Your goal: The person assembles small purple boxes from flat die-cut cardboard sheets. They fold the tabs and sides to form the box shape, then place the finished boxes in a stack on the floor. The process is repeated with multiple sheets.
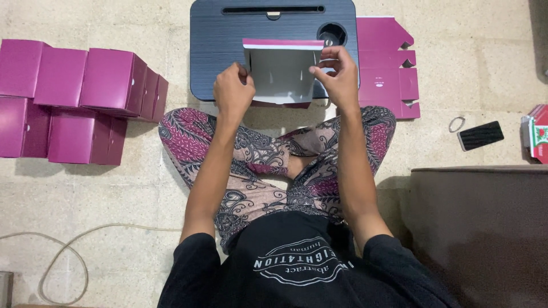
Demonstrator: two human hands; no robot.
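Approx. eight folded magenta boxes stacked on floor at left. Left hand and right hand, fingers pinched on half-folded carton over the lap desk; flat blanks remain beside it.

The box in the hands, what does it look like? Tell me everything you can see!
The box is thin cardboard, half folded. Its inside is pale grey and faces the camera; its outside is magenta, seen as a strip along the top edge and a bit at the bottom. It stands upright over the dark lap desk, with small cut flaps showing on the inner wall. The left hand pinches its left side and the right hand grips its upper right corner.
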